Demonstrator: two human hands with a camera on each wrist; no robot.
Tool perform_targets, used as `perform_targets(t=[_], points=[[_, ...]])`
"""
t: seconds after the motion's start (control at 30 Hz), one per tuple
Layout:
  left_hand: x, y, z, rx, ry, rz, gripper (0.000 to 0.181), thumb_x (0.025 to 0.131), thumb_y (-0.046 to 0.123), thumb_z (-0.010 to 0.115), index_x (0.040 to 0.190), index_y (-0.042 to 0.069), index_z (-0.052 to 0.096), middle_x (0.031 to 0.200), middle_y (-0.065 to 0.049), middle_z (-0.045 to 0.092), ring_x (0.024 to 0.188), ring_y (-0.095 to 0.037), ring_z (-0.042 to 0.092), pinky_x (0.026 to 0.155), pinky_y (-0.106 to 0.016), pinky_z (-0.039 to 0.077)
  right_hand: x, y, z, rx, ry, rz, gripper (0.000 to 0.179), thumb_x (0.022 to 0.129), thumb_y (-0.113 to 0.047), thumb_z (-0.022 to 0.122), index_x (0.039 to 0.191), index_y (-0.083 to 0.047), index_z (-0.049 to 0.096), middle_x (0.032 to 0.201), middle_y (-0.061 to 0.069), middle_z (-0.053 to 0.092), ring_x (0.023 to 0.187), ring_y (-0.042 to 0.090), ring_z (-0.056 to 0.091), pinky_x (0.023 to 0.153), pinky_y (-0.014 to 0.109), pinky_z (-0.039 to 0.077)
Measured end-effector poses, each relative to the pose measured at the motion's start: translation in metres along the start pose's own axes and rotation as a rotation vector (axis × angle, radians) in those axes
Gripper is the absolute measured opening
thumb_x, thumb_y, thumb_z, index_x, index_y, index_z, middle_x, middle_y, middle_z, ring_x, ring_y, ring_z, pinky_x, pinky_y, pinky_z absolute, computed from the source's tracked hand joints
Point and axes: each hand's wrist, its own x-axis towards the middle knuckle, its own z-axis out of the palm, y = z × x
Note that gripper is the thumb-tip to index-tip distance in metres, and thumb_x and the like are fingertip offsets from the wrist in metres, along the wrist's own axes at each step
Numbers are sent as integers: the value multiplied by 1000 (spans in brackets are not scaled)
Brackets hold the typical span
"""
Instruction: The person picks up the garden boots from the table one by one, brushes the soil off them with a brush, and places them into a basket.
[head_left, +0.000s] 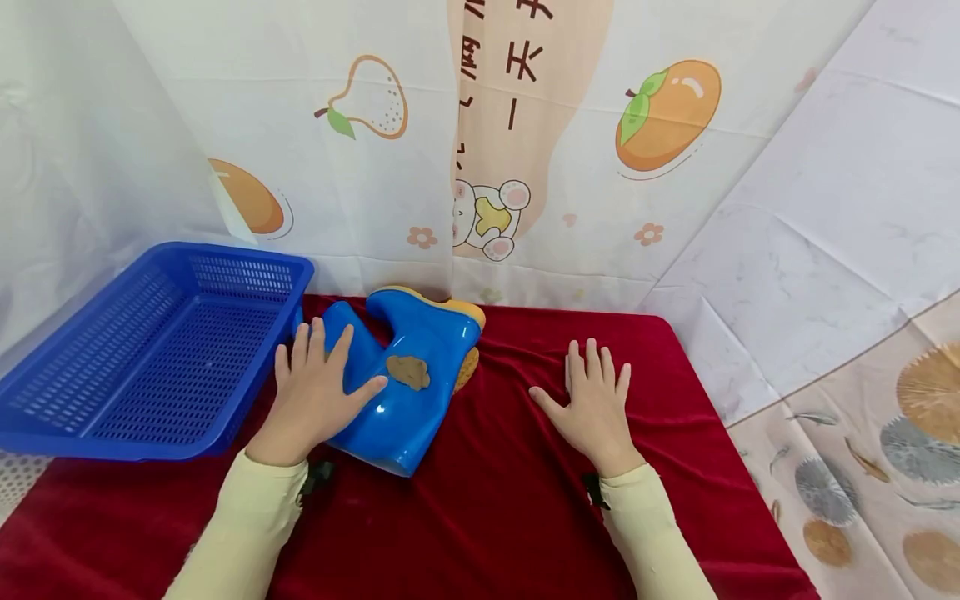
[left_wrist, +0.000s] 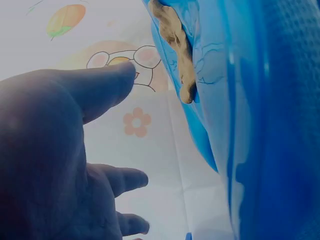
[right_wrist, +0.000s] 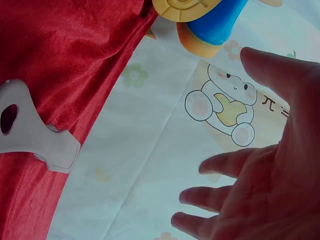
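Note:
Two blue rain boots with yellow soles lie on their sides on the red cloth, the front boot overlapping the other. On the front boot's shaft is an irregular brown, mud-like patch, which the left wrist view shows as a raised lump. My left hand hovers over the left side of the boots, fingers spread, holding nothing. To the right, my right hand is also spread and holds nothing. Below it, in the right wrist view, lies a pale grey plastic piece with an oval hole, mostly hidden from the head camera.
An openwork blue plastic basket stands left of the boots. Red velvet cloth covers the table. Behind hangs a white curtain printed with fruit and a cartoon bear; a patterned cloth is at the right.

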Motion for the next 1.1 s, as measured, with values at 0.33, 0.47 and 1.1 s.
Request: perform_targets(t=[0.33, 0.47, 1.1], points=[[-7, 0, -7, 6, -115, -5, 91, 90, 47, 74, 154, -7, 38, 161, -40, 20, 147, -63, 16, 109, -81, 22, -4, -1, -2, -8, -49, -41, 75, 94, -49, 71, 145, 3, 53, 147, 26, 54, 133, 47, 52, 115, 65, 34], [-8, 1, -9, -9, -169, -22, 90, 91, 49, 74, 153, -7, 40, 157, -39, 29, 142, -64, 27, 100, -81, 34, -6, -1, -3, 22, -137, 12, 70, 96, -48, 68, 143, 1, 57, 137, 20, 64, 119, 42, 64, 99, 58, 51], [-11, -9, -23, -19, -423, -167, 73, 98, 56, 61, 122, -13, 60, 90, -17, 63, 80, -28, 60, 66, -43, 54, -9, -1, -4, 5, -235, 29, 68, 97, -49, 65, 142, 1, 58, 132, 19, 67, 114, 38, 68, 93, 57, 54]])
